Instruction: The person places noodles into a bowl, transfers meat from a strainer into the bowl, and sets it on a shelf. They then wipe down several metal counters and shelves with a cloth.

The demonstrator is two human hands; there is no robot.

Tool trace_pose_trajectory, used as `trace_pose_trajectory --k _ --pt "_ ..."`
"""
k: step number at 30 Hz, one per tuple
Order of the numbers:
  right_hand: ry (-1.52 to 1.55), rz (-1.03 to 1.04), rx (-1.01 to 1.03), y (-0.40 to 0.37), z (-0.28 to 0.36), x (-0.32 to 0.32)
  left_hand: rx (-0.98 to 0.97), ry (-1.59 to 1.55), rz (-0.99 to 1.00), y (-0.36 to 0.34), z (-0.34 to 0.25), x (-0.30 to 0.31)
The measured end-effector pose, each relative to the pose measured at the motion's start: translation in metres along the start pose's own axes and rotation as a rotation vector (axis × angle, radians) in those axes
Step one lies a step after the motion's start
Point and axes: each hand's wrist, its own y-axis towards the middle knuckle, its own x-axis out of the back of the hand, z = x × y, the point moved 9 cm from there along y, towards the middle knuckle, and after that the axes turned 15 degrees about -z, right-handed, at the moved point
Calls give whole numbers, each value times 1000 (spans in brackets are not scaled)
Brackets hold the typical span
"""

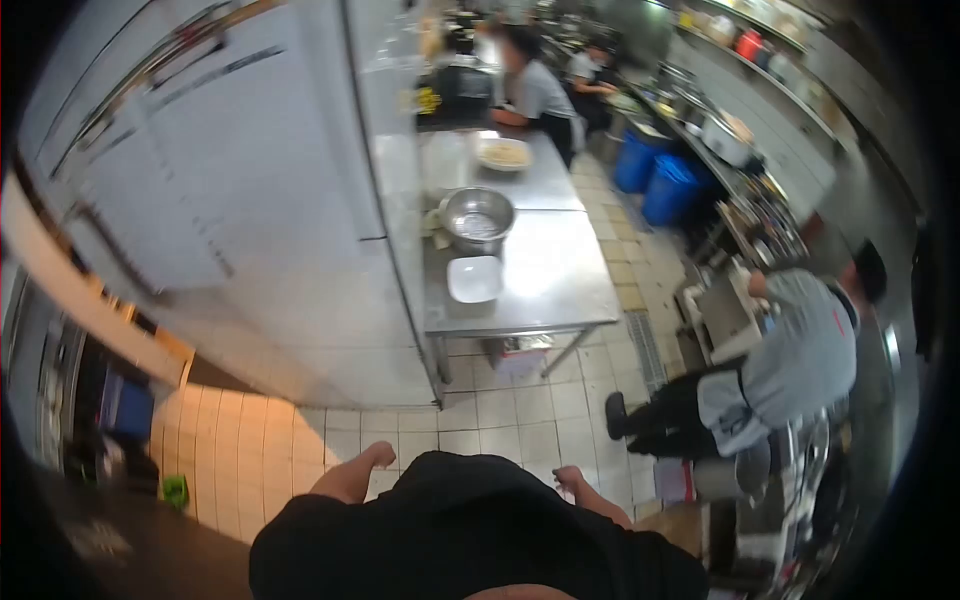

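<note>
Left hand (366, 467) and right hand (571, 480) hang free above the pale tiled floor (500, 412), each grip loosely curled and empty; the stainless-steel tabletop (560, 282) bearing a round metal bowl (477, 217) stands well apart.

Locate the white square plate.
Head view, centre: the white square plate lies on the near steel table, toward its left edge by the tall steel cabinet. It sits just in front of the big metal bowl.

Head camera looks forward-down over tiled floor (480, 420).
</note>
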Motion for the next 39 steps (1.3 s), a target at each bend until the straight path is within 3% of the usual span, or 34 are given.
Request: trace_pose_trajectory --k 3,6,9,15,19,20,21,22,23,34,39 --pt "-2 -24 85 -21 16 -13 -19 -39 8 40 14 -48" --pt "-49 45 80 -41 17 -35 367 -553 -278 32 30 11" --pt "-139 77 100 -54 6 -51 514 -783 -295 37 28 52" --pt "-314 19 67 -66 -34 -57 485 -832 -408 50 29 93" --pt "-375 18 40 -76 -50 -53 471 -763 -354 64 41 56" --pt "-536 38 349 -59 -50 -69 496 -773 -295 61 41 48" --pt "-426 50 125 -73 -50 -57 530 -784 -233 54 40 35" --pt "-465 72 303 -59 -53 -70 527 -773 -205 48 39 28" --pt "-405 21 162 -56 -60 -66 527 -763 -183 46 39 24" --pt "-374 -23 209 -72 -10 -46 497 -771 -277 38 30 63" --pt "-420 8 270 -63 11 -43 615 -905 -325 36 35 56"
